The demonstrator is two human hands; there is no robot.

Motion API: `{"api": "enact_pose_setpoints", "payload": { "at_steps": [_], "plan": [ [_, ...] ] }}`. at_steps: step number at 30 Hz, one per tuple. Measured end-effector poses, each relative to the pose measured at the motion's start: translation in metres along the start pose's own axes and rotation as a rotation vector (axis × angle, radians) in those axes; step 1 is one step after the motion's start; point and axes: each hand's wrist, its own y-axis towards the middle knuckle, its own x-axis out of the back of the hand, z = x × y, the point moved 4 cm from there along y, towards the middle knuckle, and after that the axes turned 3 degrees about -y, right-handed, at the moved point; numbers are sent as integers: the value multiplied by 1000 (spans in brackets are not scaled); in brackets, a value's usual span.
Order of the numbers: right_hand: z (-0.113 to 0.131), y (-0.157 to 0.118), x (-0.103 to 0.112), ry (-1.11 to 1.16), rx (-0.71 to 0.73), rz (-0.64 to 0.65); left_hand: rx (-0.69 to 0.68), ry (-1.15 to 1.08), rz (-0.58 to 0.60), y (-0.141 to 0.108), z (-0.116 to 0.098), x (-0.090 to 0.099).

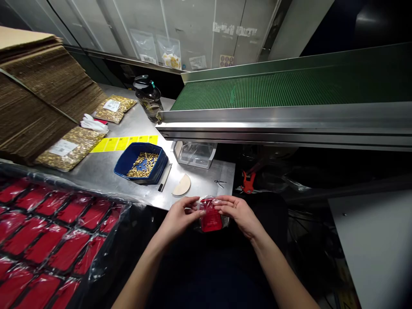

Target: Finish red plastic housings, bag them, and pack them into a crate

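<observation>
From where I stand, both hands are busy with one red item [211, 221] in a clear bag [226, 222], held just off the near edge of the table [202, 176], by its right corner. The left hand [183, 213] has thumb and fingers nearly together on the bag's upper left; the right hand [237, 213] curls its fingers over the upper right, with little gap around the film. So the item is bagged; whether the mouth is sealed I cannot tell. Beyond the table's near left edge, rows of red packets [53, 243] lie under shiny film inside black plastic lining [124, 225]; they look finished to me, while the one in hand is not among them.

The item looks smooth and glossy, roughly rectangular with rounded corners, its wrapping thin and crinkled. Near the table's front edge lies a flat, matte tan disc [182, 185] lacking a wedge. Left of it, a deep blue tray [128, 162] of hard plastic holds small, shiny gold-coloured pieces [142, 165]. Towards the table's right edge sits a slim metal tool [220, 183].
</observation>
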Motion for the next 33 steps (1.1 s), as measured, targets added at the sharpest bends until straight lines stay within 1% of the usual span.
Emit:
{"api": "enact_pose_setpoints", "payload": {
  "at_steps": [2,4,6,8,10,12,16,19,22,24,26,28,30,32,33],
  "plan": [
    [-2,3,0,-87,31,-32,-30,85,-96,1,2,-6],
    [-3,5,0,-214,72,-96,-57,150,-178,3,3,-13],
    [-2,6,-1,-351,127,-164,-76,173,-225,6,3,-19],
    [1,8,-4,-459,183,-211,-81,163,-236,10,4,-26],
    [2,11,-9,-525,222,-217,-71,128,-212,13,5,-31],
    [0,16,-13,-559,237,-189,-58,78,-166,16,9,-37],
    [-6,26,-19,-598,229,-89,-49,-38,-51,23,16,-43],
    [-9,28,-18,-626,214,-76,-61,-144,46,28,19,-44],
    [-11,28,-13,-597,180,-113,-84,-202,70,24,20,-35],
    [-14,28,-9,-533,141,-131,-112,-195,62,13,19,-26],
    [-21,27,-4,-432,86,-141,-149,-170,72,-3,19,-21],
    [-31,27,-2,-311,25,-140,-210,-55,115,-20,20,-23],
    [-41,25,-2,-204,-18,-128,-277,118,129,-30,23,-30],
    [-48,23,-4,-137,-31,-109,-306,230,98,-31,28,-37],
    [-50,21,-5,-122,-26,-101,-303,236,77,-29,30,-39]
  ]
}}
